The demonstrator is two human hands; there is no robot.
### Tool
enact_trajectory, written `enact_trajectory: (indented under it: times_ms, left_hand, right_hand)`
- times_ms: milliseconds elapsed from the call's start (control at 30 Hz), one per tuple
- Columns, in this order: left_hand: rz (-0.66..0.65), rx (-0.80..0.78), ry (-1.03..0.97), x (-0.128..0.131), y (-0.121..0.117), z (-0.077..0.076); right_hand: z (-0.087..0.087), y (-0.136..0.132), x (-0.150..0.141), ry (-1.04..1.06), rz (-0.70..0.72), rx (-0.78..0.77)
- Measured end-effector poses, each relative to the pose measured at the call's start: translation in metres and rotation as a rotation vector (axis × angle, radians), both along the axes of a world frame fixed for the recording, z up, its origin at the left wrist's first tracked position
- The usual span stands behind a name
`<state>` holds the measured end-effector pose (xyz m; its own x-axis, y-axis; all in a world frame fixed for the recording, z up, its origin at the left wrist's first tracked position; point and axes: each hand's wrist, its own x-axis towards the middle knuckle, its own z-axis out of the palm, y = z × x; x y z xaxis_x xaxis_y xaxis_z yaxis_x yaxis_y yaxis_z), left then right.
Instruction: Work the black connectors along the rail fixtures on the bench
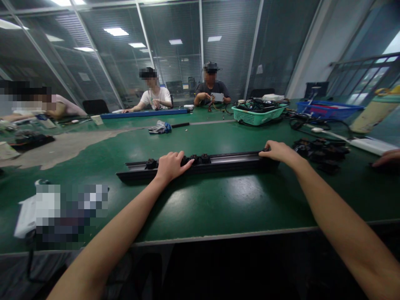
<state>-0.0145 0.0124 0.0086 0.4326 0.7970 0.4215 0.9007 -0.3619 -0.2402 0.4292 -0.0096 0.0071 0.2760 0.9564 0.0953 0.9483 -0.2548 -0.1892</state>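
A long black channel-shaped rail (234, 162) lies across the green table in front of me. Several small black blocks (205, 158) sit in its groove, bunched on the left half. My left hand (171, 164) grips the rail over these blocks, its thumb pointing right and its palm hiding part of the row. At the rail's right end, my right hand (276, 151) is closed, fingertips pinching a small black block whose shape is mostly hidden. Bare groove shows between the two hands. To the right of my right hand is a pile of similar black blocks (321, 152).
Green basket (259, 116) of cables and blue basket (328, 109) stand at the back right. Gloves (161, 127) lie beyond the rail. A blue bar (146, 113) rests before co-workers across the table. Another person's hand (389, 158) shows at right. The table edge (203, 238) is near me.
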Motion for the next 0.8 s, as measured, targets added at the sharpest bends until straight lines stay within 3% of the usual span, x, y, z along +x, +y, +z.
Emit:
enact_trajectory:
  times_ms: [133, 800]
  left_hand:
    - [-0.003, -0.005, -0.009, 0.0, 0.0, 0.0]
    - [-0.004, -0.013, -0.03, 0.0, 0.0, -0.001]
  right_hand:
    - [-0.002, 0.004, 0.013, 0.007, 0.024, 0.005]
    - [0.005, -0.005, 0.052, -0.081, -0.215, -0.119]
